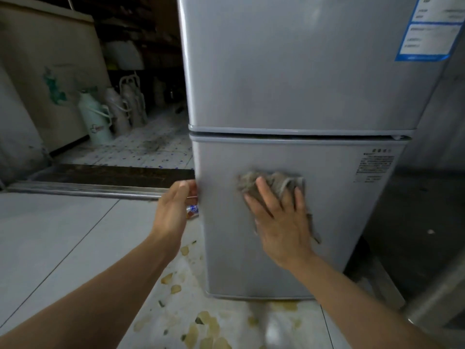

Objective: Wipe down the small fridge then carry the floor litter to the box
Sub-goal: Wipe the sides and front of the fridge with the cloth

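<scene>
The right hand lies flat on the lower door of the fridge, fingers straight and spread, pressing a grey rag against the metal — the cloth bunches out above the fingertips and a corner trails below the palm. The left hand reaches to the door's left edge, fingers loosely extended and touching that edge; I cannot tell whether they hook round it. Just past that hand, low beside the fridge, a small can shows blue and white. Litter — yellowish scraps and a few dark bits — is scattered over the pale floor tiles at the fridge's foot and to its left. Further back on the left stand flasks beside a chest.
</scene>
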The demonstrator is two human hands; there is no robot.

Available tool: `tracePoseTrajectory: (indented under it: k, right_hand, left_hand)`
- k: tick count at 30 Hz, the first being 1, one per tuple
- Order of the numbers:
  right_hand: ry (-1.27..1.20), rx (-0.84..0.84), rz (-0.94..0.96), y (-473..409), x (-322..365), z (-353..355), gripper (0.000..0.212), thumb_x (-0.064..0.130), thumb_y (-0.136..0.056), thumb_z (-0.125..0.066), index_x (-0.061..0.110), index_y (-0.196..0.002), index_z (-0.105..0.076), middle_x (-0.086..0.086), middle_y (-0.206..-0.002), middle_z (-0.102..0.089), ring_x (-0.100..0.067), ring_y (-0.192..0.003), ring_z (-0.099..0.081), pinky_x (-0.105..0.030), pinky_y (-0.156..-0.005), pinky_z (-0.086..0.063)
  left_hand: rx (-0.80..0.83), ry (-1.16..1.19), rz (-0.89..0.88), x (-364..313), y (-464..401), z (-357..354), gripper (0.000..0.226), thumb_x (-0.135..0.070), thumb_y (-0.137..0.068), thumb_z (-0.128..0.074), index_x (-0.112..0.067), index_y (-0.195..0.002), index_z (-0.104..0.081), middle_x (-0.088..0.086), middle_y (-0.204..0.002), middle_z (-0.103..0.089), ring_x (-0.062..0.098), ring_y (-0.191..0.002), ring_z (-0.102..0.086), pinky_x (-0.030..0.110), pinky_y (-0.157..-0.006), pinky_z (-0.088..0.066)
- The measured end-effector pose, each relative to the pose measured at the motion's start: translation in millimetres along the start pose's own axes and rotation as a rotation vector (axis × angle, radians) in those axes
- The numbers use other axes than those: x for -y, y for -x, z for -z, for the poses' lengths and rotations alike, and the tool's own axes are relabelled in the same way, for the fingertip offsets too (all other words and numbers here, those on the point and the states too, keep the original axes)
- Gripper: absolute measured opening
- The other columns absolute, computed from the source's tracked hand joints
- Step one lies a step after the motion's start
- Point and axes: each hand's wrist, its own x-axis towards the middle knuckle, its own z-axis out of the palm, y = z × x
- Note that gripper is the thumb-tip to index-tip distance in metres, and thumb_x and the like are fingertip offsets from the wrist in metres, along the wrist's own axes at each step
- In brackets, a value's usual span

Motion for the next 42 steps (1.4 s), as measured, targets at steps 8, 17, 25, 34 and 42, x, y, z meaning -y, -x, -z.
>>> tracePoseTrajectory:
  k: [8,17,25,34,42]
  right_hand:
    - [0.089,0.163,0.272,-17,11,12,0.083,0.015,-0.067,-0.066,0.030,-0.142,-0.034,0.006,-0.155,-0.019,-0.025,-0.131,-0.031,-0.040,-0.115,-0.006]
    - [0.059,-0.086,0.222,-79,51,2,0.049,0.015,-0.090,-0.036,0.022,-0.137,-0.046,0.006,-0.149,-0.032,-0.027,-0.129,-0.035,-0.046,-0.114,-0.012]
    - [0.245,0.338,0.616,18,82,-34,0.053,0.024,-0.078,-0.059,0.023,-0.131,-0.055,0.005,-0.147,-0.042,-0.021,-0.135,-0.039,-0.043,-0.115,-0.005]
    - [0.112,0.011,0.414,-63,59,-18,0.040,0.019,-0.080,-0.042,0.018,-0.119,-0.053,-0.003,-0.142,-0.048,-0.029,-0.129,-0.032,-0.047,-0.114,-0.009]
    - [0.219,0.287,0.652,50,48,-35,0.071,0.014,-0.076,-0.057,0.027,-0.143,-0.038,0.010,-0.150,-0.027,-0.021,-0.128,-0.031,-0.041,-0.114,-0.013]
  left_hand:
    - [0.183,0.055,0.098,18,5,17,0.035,-0.027,-0.101,-0.027,-0.031,-0.107,-0.061,-0.015,-0.101,-0.064,-0.003,-0.094,-0.057,0.031,-0.090,-0.033]
    - [0.225,0.286,0.342,48,-6,24,0.035,-0.034,-0.100,-0.024,-0.025,-0.121,-0.052,-0.008,-0.104,-0.068,0.004,-0.098,-0.061,0.036,-0.094,-0.031]
    - [0.154,0.242,0.450,83,-10,32,0.045,-0.040,-0.100,-0.024,-0.020,-0.132,-0.048,-0.001,-0.121,-0.060,0.015,-0.105,-0.055,0.042,-0.107,-0.026]
    - [0.147,0.210,0.341,81,-15,24,0.038,-0.037,-0.101,-0.023,-0.023,-0.115,-0.055,-0.003,-0.116,-0.063,0.009,-0.102,-0.056,0.039,-0.096,-0.028]
    - [0.107,0.130,0.282,84,-3,16,0.037,-0.031,-0.100,-0.025,-0.025,-0.099,-0.062,-0.005,-0.099,-0.068,0.008,-0.091,-0.062,0.027,-0.081,-0.041]
